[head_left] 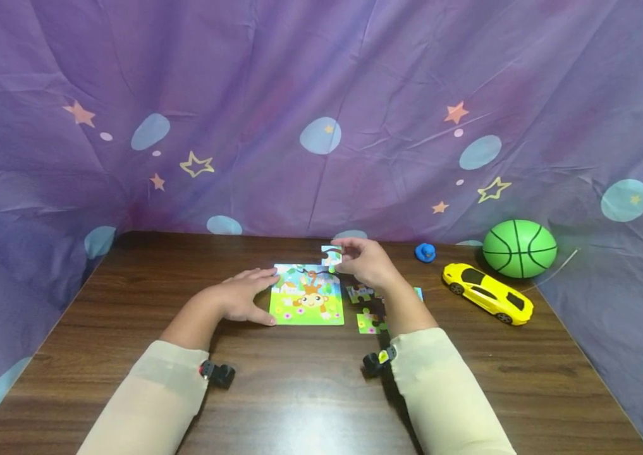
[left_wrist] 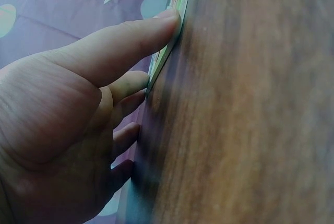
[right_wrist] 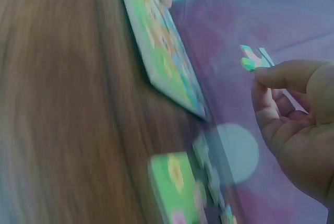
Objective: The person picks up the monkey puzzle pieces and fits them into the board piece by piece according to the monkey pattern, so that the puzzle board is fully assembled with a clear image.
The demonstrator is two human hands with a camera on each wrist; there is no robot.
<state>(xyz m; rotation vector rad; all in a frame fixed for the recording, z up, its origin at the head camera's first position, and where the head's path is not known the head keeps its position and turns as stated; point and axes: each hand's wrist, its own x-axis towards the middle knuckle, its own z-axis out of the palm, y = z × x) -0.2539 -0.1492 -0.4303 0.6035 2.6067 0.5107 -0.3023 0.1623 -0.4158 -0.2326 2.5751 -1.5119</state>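
Note:
A square puzzle board [head_left: 306, 303] with a monkey picture lies flat on the table. My left hand [head_left: 244, 294] rests at its left side, thumb at the near corner and fingertips at the far one; in the left wrist view the thumb [left_wrist: 130, 36] touches the board's edge [left_wrist: 166, 59]. Between thumb and fingers, my right hand [head_left: 369, 262] pinches a puzzle piece [head_left: 330, 254], raised above the board's far right corner. The right wrist view shows that piece [right_wrist: 253, 59] held clear of the board [right_wrist: 162, 51].
Several loose puzzle pieces [head_left: 365, 322] lie right of the board, partly hidden under my right forearm. Farther right are a small blue rubber duck [head_left: 425, 253], a yellow toy car [head_left: 486, 294] and a green ball [head_left: 520, 248]. A purple patterned cloth [head_left: 264, 126] hangs behind the wooden table [head_left: 287, 392].

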